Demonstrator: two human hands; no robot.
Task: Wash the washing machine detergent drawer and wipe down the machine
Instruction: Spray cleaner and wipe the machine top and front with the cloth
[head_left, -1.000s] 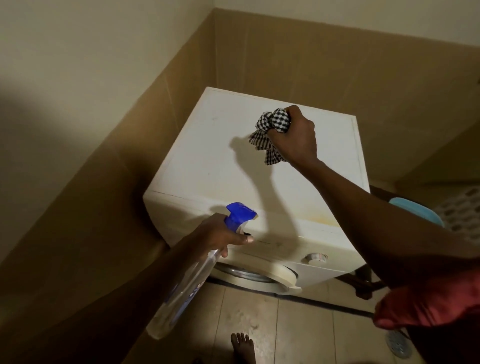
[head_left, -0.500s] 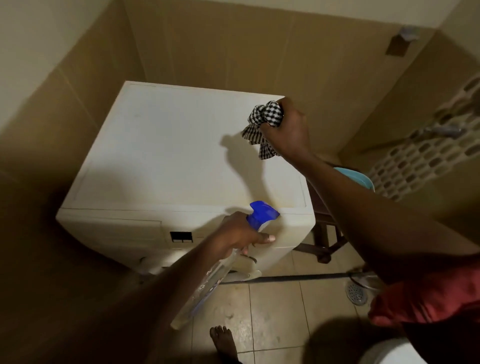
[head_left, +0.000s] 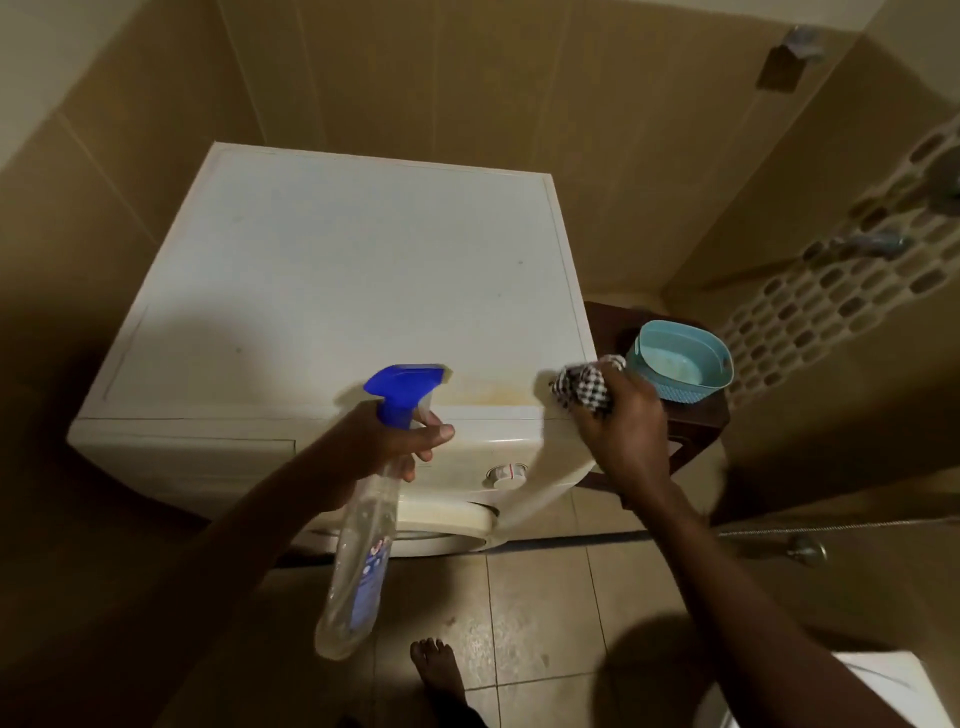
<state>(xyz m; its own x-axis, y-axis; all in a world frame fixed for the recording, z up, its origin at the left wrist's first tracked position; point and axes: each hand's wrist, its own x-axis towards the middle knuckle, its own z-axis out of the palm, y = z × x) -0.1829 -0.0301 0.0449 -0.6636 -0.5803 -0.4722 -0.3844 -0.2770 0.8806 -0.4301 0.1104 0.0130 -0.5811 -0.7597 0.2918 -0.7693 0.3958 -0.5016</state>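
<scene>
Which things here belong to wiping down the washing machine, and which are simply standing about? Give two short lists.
Part of the job:
washing machine
spray bottle, held in the left hand
checked cloth, bunched in the right hand at the front right corner of the lid

Standing about:
blue basket
dark wooden stool under it
floor drain

The washing machine (head_left: 337, 291) stands in a corner, with walls behind it and to its left. A stool (head_left: 691, 431) stands just to the right of it, and a basket (head_left: 680, 364) sits on the stool. The right hand (head_left: 623, 431) holds a cloth (head_left: 584, 387) on the front right corner of the machine's top. The left hand (head_left: 384, 441) holds a spray bottle (head_left: 363, 545) in front of the machine. A bare foot (head_left: 436, 670) stands on the floor (head_left: 540, 613) below.
</scene>
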